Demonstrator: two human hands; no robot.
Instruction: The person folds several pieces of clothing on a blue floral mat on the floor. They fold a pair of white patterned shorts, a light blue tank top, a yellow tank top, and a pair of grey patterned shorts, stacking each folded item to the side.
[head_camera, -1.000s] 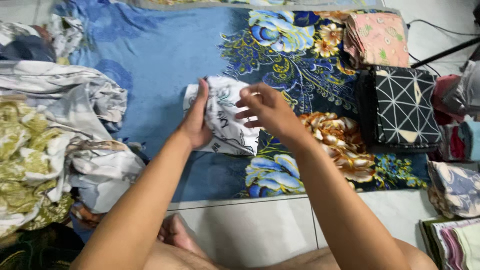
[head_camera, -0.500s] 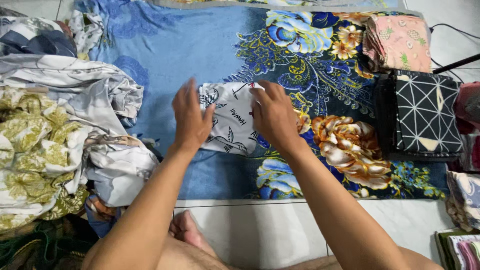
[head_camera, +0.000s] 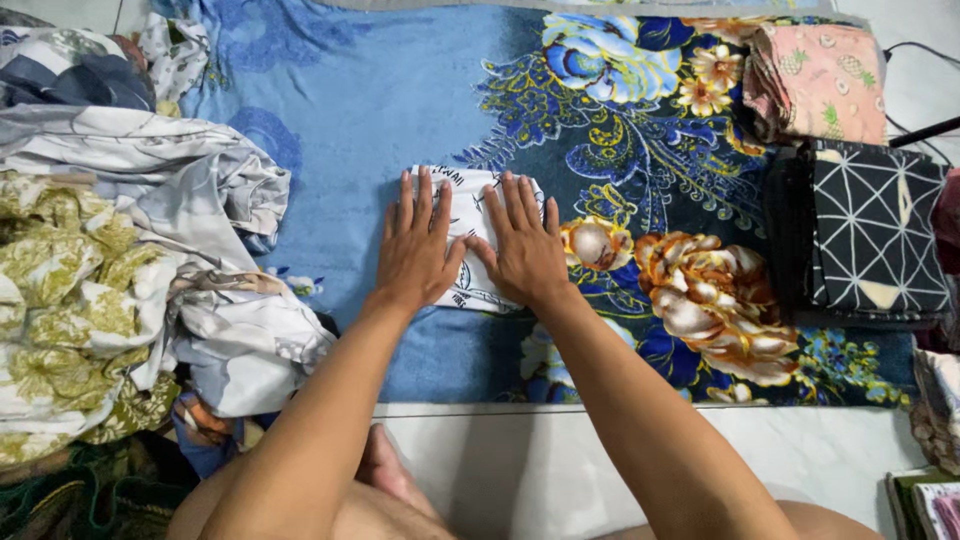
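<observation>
Both hands, left hand (head_camera: 418, 250) and right hand (head_camera: 518, 248), lie flat with fingers spread on a small folded white printed cloth (head_camera: 470, 235) in the middle of the blue floral blanket (head_camera: 340, 100). Even downward pressure, palms moving outward from the centre, likely sets the creases best. 2 folded stacks, a black geometric cloth (head_camera: 875, 230) among them, sit well apart at right.

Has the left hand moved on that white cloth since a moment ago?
Yes. The left hand went from the white cloth's left edge to lying flat on top, toward the right hand.

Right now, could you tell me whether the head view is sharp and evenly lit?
Head view: light soft and even, no glare; left hand and right hand, flat on the folded white cloth, are sharp; the blue floral mat bows slightly toward the edges.
</observation>
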